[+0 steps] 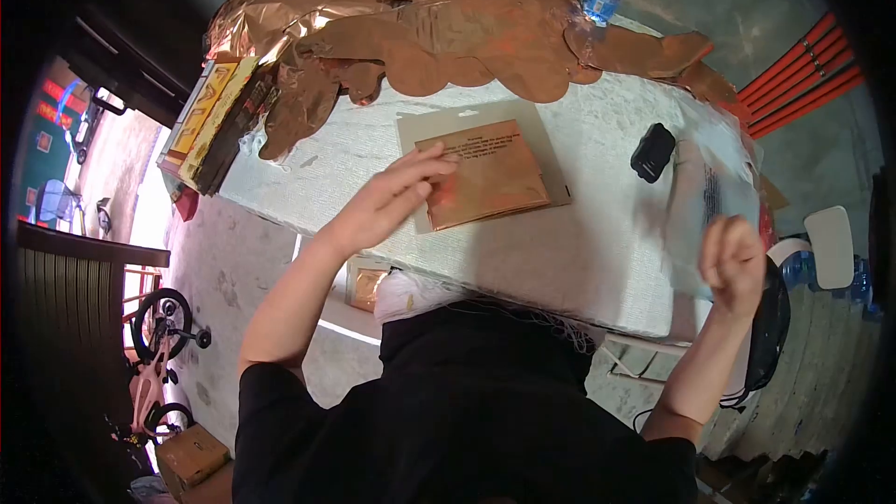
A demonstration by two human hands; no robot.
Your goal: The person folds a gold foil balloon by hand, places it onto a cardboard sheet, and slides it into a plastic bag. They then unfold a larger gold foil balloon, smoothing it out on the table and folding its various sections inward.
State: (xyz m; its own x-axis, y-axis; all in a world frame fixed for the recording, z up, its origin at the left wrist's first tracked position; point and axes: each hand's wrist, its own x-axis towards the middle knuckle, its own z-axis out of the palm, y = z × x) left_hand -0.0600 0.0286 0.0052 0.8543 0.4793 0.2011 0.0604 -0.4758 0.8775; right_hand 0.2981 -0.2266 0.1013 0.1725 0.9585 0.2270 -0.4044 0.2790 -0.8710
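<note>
On the worktop (599,168), we find the copper packet (495,177) nearside of the foil sheet (467,33), long axis roughly crosswise. Our nearer left hand (381,205), fingers extended, overlaps its left edge; our right hand (733,257), fingers curled together, is well right.

White table (579,271), copper foil (467,37), black case (653,153)
</note>
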